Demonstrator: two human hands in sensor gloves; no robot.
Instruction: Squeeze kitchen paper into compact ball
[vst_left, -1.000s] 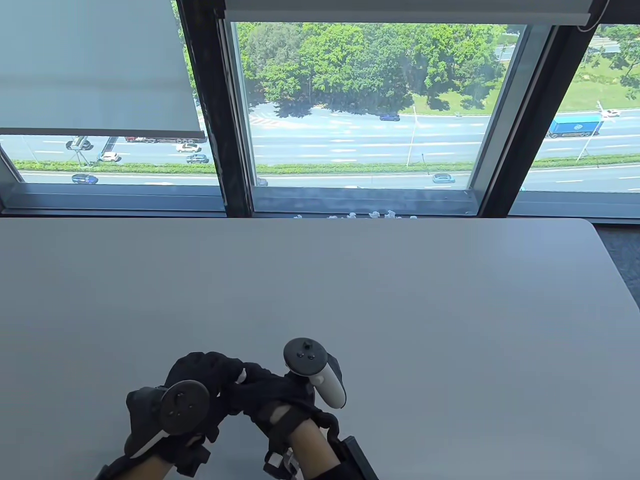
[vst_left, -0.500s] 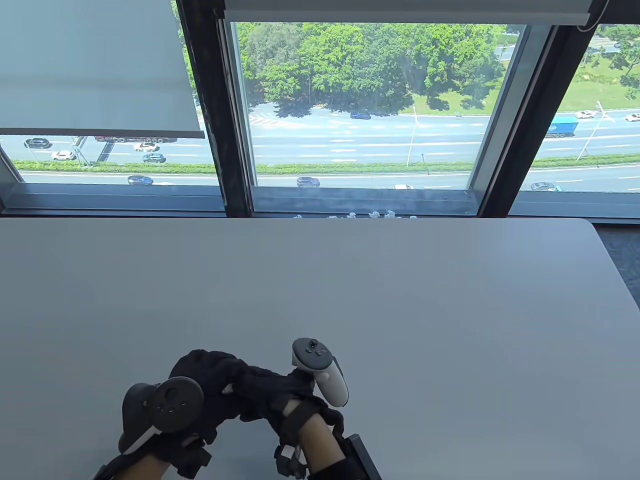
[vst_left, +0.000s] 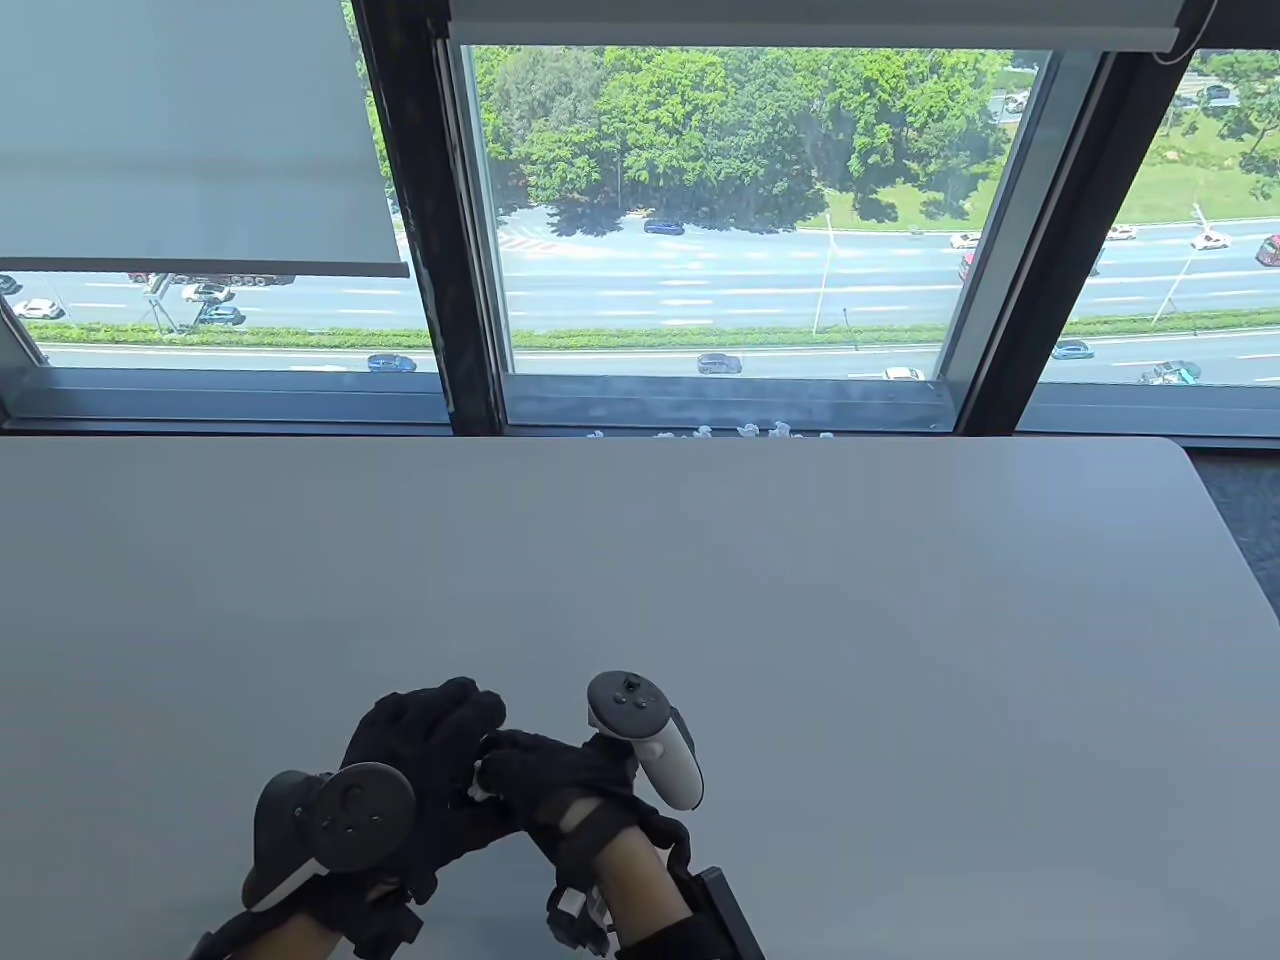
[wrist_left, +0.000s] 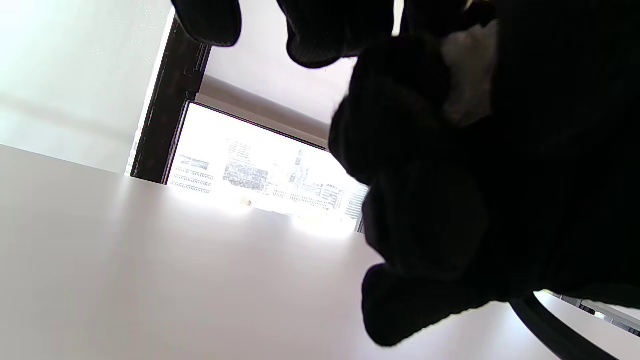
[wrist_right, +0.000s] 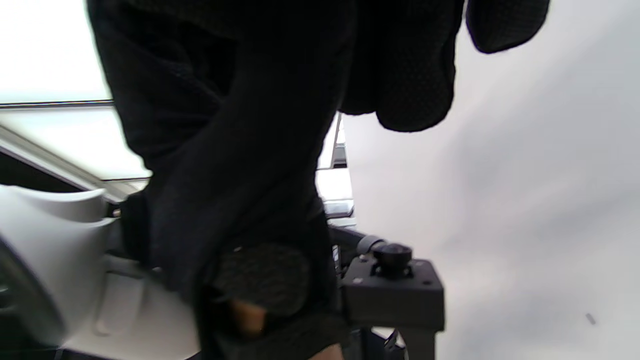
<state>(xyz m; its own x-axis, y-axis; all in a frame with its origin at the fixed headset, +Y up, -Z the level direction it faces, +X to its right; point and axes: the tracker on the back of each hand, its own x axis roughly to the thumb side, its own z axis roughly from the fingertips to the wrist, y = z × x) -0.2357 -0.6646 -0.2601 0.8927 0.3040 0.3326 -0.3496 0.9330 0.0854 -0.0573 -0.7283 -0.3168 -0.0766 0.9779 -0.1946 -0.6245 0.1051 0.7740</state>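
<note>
Near the table's (vst_left: 700, 560) front edge, both hands stay clenched around the kitchen paper (vst_left: 478, 772), left hand (vst_left: 425, 745) now curled higher over right hand (vst_left: 555, 775).

No readable text, label, brand, number or sign is showing in any of the three views; the trackers on the gloved hands are displaying only unmarked buttons. Vehicles on the road beyond the window are appearing too small for any lettering to be made out.
</note>
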